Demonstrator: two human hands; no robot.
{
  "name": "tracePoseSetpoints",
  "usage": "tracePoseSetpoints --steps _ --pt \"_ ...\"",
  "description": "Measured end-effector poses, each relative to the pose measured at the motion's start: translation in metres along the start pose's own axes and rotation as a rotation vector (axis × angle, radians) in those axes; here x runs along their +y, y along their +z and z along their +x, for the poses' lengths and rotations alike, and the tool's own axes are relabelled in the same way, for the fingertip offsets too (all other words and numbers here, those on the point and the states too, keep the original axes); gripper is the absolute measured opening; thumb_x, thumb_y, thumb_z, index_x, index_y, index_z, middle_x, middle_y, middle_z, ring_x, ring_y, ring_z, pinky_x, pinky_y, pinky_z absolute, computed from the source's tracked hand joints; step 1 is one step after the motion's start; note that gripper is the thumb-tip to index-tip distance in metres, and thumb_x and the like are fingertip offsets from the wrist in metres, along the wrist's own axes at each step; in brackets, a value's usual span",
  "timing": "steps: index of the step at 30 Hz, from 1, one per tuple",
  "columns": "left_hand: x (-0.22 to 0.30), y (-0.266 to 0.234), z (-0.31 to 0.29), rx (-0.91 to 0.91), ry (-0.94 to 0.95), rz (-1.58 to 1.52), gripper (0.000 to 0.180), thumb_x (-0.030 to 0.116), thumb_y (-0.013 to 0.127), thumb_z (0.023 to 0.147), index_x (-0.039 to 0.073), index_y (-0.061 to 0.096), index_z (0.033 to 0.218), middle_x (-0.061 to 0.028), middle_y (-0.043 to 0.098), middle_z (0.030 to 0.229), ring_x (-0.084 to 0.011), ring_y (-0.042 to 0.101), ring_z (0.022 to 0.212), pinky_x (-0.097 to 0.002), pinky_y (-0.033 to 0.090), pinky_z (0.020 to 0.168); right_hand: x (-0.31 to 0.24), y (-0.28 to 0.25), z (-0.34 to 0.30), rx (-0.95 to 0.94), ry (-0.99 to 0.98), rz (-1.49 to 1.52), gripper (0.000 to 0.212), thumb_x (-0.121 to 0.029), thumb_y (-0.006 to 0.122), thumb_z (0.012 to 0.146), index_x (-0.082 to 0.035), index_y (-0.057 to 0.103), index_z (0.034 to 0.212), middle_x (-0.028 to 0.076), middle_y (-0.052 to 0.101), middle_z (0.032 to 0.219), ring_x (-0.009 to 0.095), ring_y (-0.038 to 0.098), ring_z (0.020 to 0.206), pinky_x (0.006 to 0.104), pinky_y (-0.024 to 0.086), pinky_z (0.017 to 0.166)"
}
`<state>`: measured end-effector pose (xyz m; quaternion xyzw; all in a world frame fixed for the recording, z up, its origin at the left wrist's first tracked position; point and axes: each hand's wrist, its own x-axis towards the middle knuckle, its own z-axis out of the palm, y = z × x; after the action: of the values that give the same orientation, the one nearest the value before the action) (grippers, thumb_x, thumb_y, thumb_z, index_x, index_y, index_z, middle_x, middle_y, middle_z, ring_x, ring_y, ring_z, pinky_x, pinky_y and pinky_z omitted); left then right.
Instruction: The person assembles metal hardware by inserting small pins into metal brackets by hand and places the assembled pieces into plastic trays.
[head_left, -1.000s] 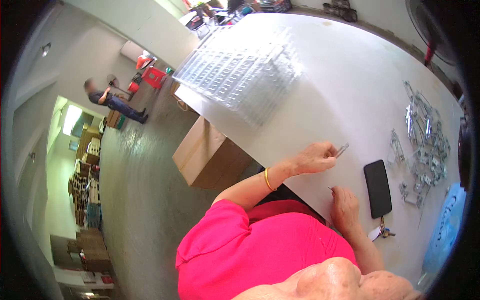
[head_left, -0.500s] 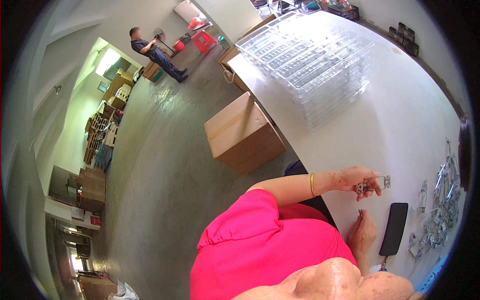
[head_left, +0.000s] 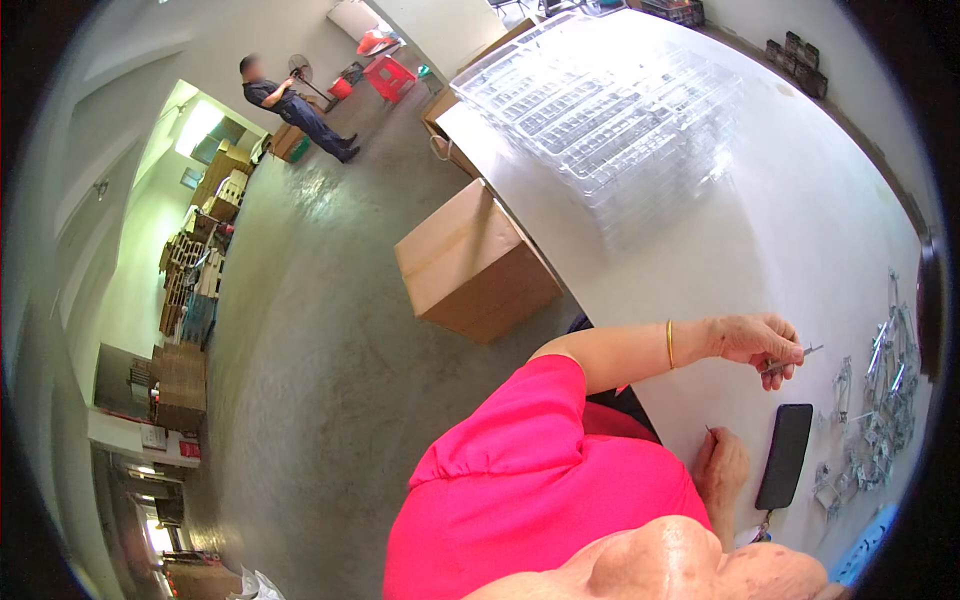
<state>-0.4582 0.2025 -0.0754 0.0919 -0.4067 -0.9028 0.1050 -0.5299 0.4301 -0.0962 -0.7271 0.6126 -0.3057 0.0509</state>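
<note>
Over the white table, my left hand, with a gold bangle at its wrist, is closed on a small silver metal bracket. A thin end of it sticks out past the fingertips toward the right. Lower down, my right hand is closed near the table's edge, pinching a thin dark piece too small to name. A black phone lies just right of that hand. Beyond it spreads a loose pile of silver metal parts.
Stacked clear plastic trays stand on the table's far part. A closed cardboard box is beside the table. Across the floor stands a person in dark clothes, near a red stool. Boxes line the left wall.
My left hand has moved right, toward the metal parts, and turned the bracket so it now shows edge-on. My right hand has stayed nearly in place. The whole view has shifted slightly.
</note>
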Motion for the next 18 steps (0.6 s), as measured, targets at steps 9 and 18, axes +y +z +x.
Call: tracePoseSetpoints --steps 9,18 --pt "0.01 -0.005 0.005 0.031 0.023 -0.07 0.03 0.03 0.059 0.104 0.002 0.06 0.115 -0.0175 0.072 0.098 -0.0263 0.073 0.078 -0.0393 0.06 0.07 0.001 -0.004 -0.013 -0.083 0.041 -0.014 0.011 -0.01 0.069 0.091 -0.008 0.06 0.097 0.012 0.062 0.081 0.033 0.061 0.074 0.0448 0.048 0.067" --pt "0.013 -0.029 0.001 -0.036 0.096 -0.062 0.014 0.016 0.068 0.099 0.011 0.056 0.104 -0.0152 0.071 0.095 -0.0243 0.07 0.073 -0.0328 0.054 0.065 -0.004 -0.011 0.005 -0.054 0.034 -0.03 0.016 -0.009 0.072 0.086 -0.008 0.059 0.095 0.009 0.06 0.075 0.028 0.061 0.065 0.0401 0.047 0.06"
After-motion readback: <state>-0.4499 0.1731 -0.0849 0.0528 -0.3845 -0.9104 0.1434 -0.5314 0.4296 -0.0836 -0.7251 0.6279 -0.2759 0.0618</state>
